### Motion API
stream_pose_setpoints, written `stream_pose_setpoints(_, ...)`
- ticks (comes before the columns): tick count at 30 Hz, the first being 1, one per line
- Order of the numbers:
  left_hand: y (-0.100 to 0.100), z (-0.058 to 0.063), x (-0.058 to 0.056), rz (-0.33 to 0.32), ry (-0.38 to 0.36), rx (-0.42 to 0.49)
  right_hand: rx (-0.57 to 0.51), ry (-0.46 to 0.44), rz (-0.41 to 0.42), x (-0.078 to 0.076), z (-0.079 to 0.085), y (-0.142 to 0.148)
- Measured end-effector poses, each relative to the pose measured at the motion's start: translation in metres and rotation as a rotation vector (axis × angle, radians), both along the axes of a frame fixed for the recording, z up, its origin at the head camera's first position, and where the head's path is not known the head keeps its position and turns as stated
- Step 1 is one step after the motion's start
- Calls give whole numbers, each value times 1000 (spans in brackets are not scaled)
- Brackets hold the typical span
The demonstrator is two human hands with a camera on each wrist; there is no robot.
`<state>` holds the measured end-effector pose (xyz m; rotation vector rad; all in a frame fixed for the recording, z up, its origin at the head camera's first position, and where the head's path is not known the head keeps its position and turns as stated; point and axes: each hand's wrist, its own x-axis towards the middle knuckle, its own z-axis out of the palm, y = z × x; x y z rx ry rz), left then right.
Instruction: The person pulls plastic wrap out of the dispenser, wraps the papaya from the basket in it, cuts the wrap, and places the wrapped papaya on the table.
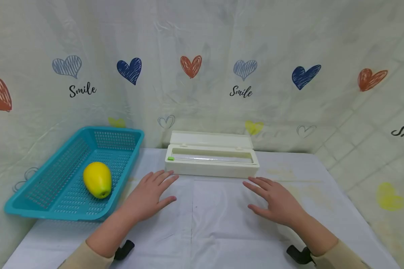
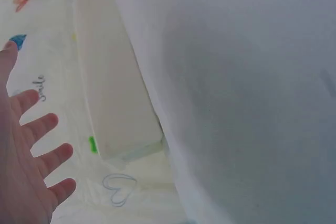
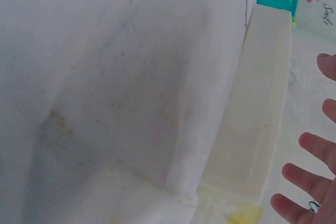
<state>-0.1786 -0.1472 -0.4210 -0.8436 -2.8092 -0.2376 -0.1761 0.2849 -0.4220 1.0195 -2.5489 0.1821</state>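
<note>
A white plastic-wrap dispenser box (image 1: 212, 169) stands at the back of the table with its lid (image 1: 211, 139) raised. Inside it lies a roll of clear film (image 1: 212, 158), and a small green tab (image 1: 170, 158) shows at its left end. My left hand (image 1: 150, 196) hovers before the box's left end, fingers spread and holding nothing. In front of the right end is my right hand (image 1: 275, 200), also spread and holding nothing. Both wrist views show the box's plain front face (image 2: 118, 77) beyond the spread fingers.
On the left side sits a teal perforated basket (image 1: 126, 179) holding a yellow mango-like fruit (image 1: 97, 179). White cloth (image 1: 222, 224) covers the table. Behind the box hangs a pale curtain (image 1: 208, 33) printed with hearts, and it continues along the right side.
</note>
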Motion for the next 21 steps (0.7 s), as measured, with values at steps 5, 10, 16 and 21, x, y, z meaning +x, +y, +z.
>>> stream_pose_setpoints(5, 0, 2, -3, 17, -6, 20, -24, -38, 6, -6, -1, -3)
stream_pose_setpoints(10, 0, 1, -7, 13, 1, 54, -48, -38, 11, -12, -1, -2)
stream_pose_setpoints(16, 3, 1, -15, 35, -6, 70, -114, -124, -69, -20, 3, 0)
stream_pose_setpoints(21, 4, 0, -26, 60, -18, 80, -164, -250, -173, -33, 8, 2)
